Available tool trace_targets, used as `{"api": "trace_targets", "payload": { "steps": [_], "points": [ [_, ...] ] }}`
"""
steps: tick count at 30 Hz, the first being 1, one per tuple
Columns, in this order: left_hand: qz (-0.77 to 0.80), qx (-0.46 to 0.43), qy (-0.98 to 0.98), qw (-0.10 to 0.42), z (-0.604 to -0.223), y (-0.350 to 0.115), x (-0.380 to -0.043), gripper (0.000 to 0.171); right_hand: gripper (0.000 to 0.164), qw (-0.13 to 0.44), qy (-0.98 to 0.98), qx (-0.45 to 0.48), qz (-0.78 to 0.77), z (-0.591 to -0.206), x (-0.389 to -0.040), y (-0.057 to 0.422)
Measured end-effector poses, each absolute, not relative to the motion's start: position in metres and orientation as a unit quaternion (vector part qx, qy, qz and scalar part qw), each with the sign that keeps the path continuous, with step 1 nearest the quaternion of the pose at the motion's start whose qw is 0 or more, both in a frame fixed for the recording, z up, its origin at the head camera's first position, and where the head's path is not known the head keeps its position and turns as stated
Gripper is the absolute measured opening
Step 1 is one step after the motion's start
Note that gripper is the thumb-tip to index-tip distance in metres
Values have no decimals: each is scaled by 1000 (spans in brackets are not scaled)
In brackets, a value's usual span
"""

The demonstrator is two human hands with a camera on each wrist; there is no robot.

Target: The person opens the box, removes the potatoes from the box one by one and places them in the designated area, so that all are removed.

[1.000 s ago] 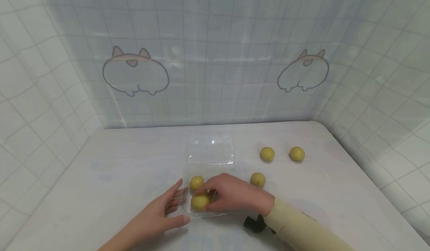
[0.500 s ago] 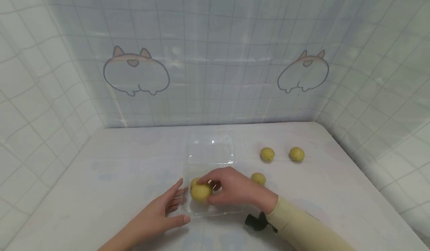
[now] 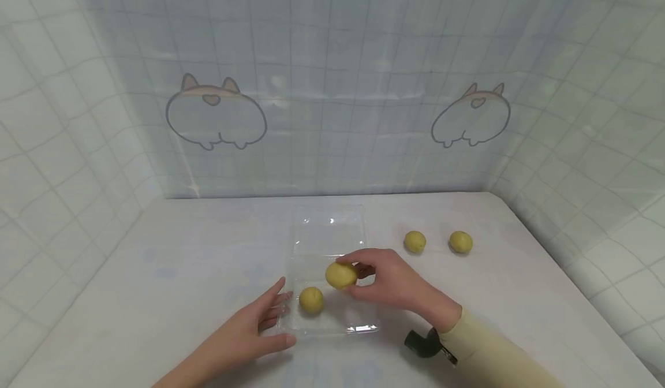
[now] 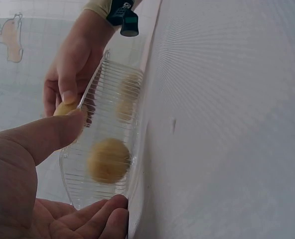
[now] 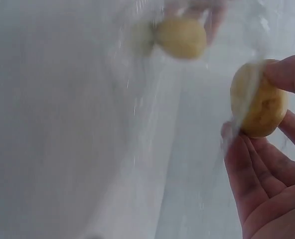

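In the head view my right hand (image 3: 392, 278) pinches a yellow lemon (image 3: 341, 275) between thumb and fingers, above the right part of a clear plastic clamshell box (image 3: 332, 323). The right wrist view shows that same lemon (image 5: 259, 102) gripped at the fingertips, partly behind the box's clear wall. A second lemon (image 3: 312, 301) lies inside the box, left of the held one. My left hand (image 3: 249, 333) rests at the box's left side, fingers along the wall and thumb near the front corner. Up close, its thumb (image 4: 58, 132) lies by the rim.
Two lemons, one nearer (image 3: 415, 242) and one farther right (image 3: 460, 242), lie on the white table at the back right. The box's lid (image 3: 329, 232) is laid back behind it. A dark strap-like device (image 3: 426, 343) hangs at the right wrist. Tiled-pattern curtains (image 3: 343, 116) enclose the table.
My right hand has lifted one lemon from the box's front left and carried it up and right. The remaining lemon has shifted toward the front. The left hand stays about where it was.
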State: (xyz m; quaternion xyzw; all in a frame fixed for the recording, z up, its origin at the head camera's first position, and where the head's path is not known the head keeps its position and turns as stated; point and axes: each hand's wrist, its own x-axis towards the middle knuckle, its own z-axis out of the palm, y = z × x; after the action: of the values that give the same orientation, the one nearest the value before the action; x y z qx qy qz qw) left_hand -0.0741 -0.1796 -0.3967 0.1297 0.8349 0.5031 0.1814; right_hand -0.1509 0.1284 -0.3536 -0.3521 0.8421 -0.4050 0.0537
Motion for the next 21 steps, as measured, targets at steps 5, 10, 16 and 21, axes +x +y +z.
{"api": "trace_targets", "payload": {
  "steps": [5,10,16,21],
  "points": [
    [506,129,834,181,-398,-179,-74,103,46,18,856,-327,-399,-353,-152,153],
    [505,128,834,180,-399,-178,-75,103,46,-9,869,-292,-400,-352,-154,180],
    [503,123,835,184,-397,-179,-75,103,47,-38,892,-252,-374,-354,-155,208],
    [501,124,837,181,-397,-179,-74,104,49,-55,899,-229,-368,-358,-154,227]
  ]
}}
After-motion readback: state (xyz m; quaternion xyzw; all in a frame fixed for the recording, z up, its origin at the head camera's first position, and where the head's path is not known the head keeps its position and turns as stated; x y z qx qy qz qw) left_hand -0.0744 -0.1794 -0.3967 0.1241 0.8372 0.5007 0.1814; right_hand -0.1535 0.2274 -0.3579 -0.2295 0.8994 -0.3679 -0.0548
